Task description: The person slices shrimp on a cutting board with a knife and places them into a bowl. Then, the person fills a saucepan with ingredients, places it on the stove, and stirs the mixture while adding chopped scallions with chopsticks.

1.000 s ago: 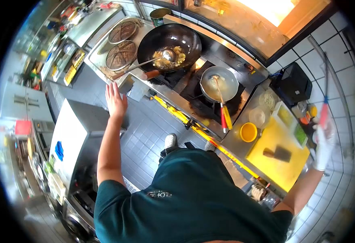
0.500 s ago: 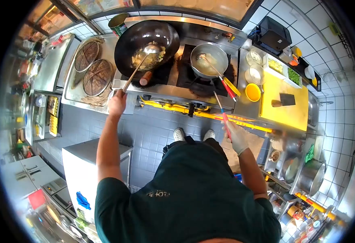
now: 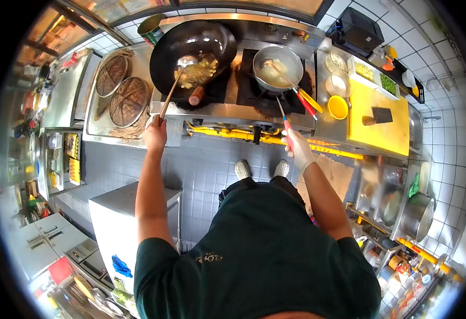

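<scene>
My left hand (image 3: 156, 135) is closed round the wooden end of a long-handled ladle (image 3: 170, 94). The ladle's metal bowl rests inside a large black wok (image 3: 217, 40), at the left of some yellowish chopped food (image 3: 200, 73) in oil. A wooden wok handle (image 3: 196, 96) points toward me. My right hand (image 3: 300, 150), in a pale glove, grips a long thin tool (image 3: 287, 125) with a red and blue handle and a metal shaft. Its tip is near the front of a steel pot (image 3: 262, 80), and its kind is unclear. Another ladle (image 3: 280, 72) leans in the pot's cloudy liquid.
Two round dark-covered baskets or lids (image 3: 129, 102) lie left of the wok. To the right are a yellow cup (image 3: 337, 107), a yellow cutting board (image 3: 374, 138) with a cleaver (image 3: 383, 115), and trays of chopped food (image 3: 364, 70). Yellow gas pipes (image 3: 227, 134) run along the stove front.
The ladle bowl has shifted left within the wok, beside the food. My right hand has moved left and toward the stove with its tool. The whole view has shifted slightly.
</scene>
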Available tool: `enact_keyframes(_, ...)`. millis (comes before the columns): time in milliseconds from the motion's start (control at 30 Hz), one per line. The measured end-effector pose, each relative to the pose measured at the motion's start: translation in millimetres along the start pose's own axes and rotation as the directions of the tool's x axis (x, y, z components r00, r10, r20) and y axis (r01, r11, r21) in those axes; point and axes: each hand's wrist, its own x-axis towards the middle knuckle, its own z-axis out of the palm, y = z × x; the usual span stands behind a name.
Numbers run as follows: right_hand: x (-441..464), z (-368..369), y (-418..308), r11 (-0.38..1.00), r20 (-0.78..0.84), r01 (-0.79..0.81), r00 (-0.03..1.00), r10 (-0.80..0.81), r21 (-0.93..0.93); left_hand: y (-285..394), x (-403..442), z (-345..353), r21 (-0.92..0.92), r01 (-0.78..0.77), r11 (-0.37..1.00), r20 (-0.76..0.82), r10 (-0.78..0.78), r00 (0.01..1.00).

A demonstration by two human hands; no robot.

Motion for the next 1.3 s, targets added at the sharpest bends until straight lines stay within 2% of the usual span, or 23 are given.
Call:
enact_keyframes(167,25.6,3.7,-1.9,0.993,-0.016,-0.039,0.999,0.041,0.114,13.8,-18.2,3.1,-0.061,0.042,0.997,0.005,-0.042,0.999)
enact_keyframes(233,36.6,1.4,0.4,0.985,-0.001,-0.059,0.998,0.060,0.161,-3.1,-20.4,12.7,-0.110,0.023,0.994,-0.003,-0.023,1.000)
enact_keyframes(300,44.8,0.8,1.5,0.980,0.010,-0.069,0.998,0.068,0.187,-23.4,-26.4,22.6,-0.272,0.035,0.962,-0.072,-0.056,0.996)
enact_keyframes(333,49.0,0.6,2.6,0.976,0.013,-0.082,0.997,0.081,0.201,6.4,-39.8,-2.9,-0.413,0.287,0.864,0.006,-0.313,0.950)
enact_keyframes(367,50.0,-1.3,6.1,0.975,0.006,-0.096,0.995,0.097,0.199,7.3,-57.3,5.1,-0.757,0.341,0.557,-0.013,-0.535,0.845)
enact_keyframes(433,52.8,-0.7,3.6,0.974,0.000,-0.118,0.993,0.120,0.195,-42.0,-99.5,58.7,-0.869,0.330,0.369,-0.076,-0.758,0.647)
enact_keyframes(500,60.1,-6.1,11.0,0.967,0.022,-0.126,0.992,0.124,0.220,-70.9,-156.8,126.8,-0.729,0.559,0.395,0.143,-0.711,0.688)
enact_keyframes(533,60.8,-8.9,14.1,0.967,0.027,-0.126,0.992,0.123,0.220,-64.9,-178.5,166.3,-0.552,0.570,0.609,0.170,-0.587,0.792)
enact_keyframes(567,61.5,-11.6,16.9,0.968,0.032,-0.127,0.992,0.123,0.217,-39.2,-198.3,201.2,-0.351,0.512,0.784,0.238,-0.454,0.859)
enact_keyframes(600,59.8,-13.3,17.5,0.967,0.024,-0.129,0.992,0.127,0.219,23.0,-203.5,201.3,-0.326,0.474,0.818,0.334,-0.369,0.867)
enact_keyframes(633,56.2,-13.1,14.4,0.971,0.008,-0.137,0.990,0.138,0.197,65.2,-204.0,211.9,-0.266,0.341,0.902,0.359,-0.236,0.903)
enact_keyframes(667,53.0,-12.0,10.1,0.974,-0.009,-0.144,0.989,0.148,0.172,105.7,-203.1,224.4,-0.278,0.303,0.912,0.368,-0.190,0.910)
enact_keyframes(700,53.6,-13.7,10.0,0.978,-0.026,-0.148,0.988,0.153,0.148,139.3,-199.4,238.0,-0.276,0.348,0.896,0.442,-0.203,0.874)
enact_keyframes(733,57.7,-20.0,15.1,0.977,0.010,-0.139,0.990,0.139,0.161,169.1,-191.9,249.6,-0.252,0.305,0.918,0.489,-0.151,0.859)
enact_keyframes(767,59.1,-22.9,16.6,0.977,0.014,-0.146,0.989,0.146,0.157,183.6,-192.5,280.1,-0.306,0.329,0.893,0.481,-0.153,0.863)
enact_keyframes(800,58.4,-22.7,12.4,0.977,0.017,-0.152,0.988,0.151,0.149,199.0,-189.6,304.7,-0.319,0.249,0.915,0.436,-0.091,0.895)
enact_keyframes(900,66.4,-28.5,7.0,0.977,0.042,-0.160,0.987,0.156,0.139,257.7,-171.6,337.2,-0.430,0.289,0.856,0.320,-0.154,0.935)
enact_keyframes(1000,77.2,-33.2,4.2,0.977,0.063,-0.165,0.985,0.158,0.134,273.3,-167.0,379.6,-0.465,0.351,0.813,0.302,-0.227,0.926)
enact_keyframes(1100,78.0,-30.7,-2.9,0.973,0.038,-0.181,0.983,0.178,0.145,273.2,-165.4,382.8,-0.582,0.561,0.589,0.435,-0.357,0.827)
enact_keyframes(1133,77.3,-30.7,-4.2,0.972,0.048,-0.184,0.983,0.179,0.149,268.7,-168.3,398.5,-0.775,0.589,0.228,0.502,-0.345,0.793)
enact_keyframes(1167,77.2,-31.1,-5.4,0.969,0.064,-0.191,0.981,0.183,0.155,265.3,-172.8,412.8,-0.767,0.641,0.023,0.587,-0.378,0.716)
enact_keyframes(1233,77.2,-32.1,-6.8,0.964,0.094,-0.200,0.978,0.186,0.173,271.8,-169.2,404.5,-0.661,0.648,-0.378,0.750,-0.366,0.552)
enact_keyframes(1300,77.2,-33.8,-7.0,0.961,0.122,-0.216,0.973,0.196,0.174,275.8,-165.6,405.2,-0.594,0.595,-0.540,0.802,-0.350,0.483)
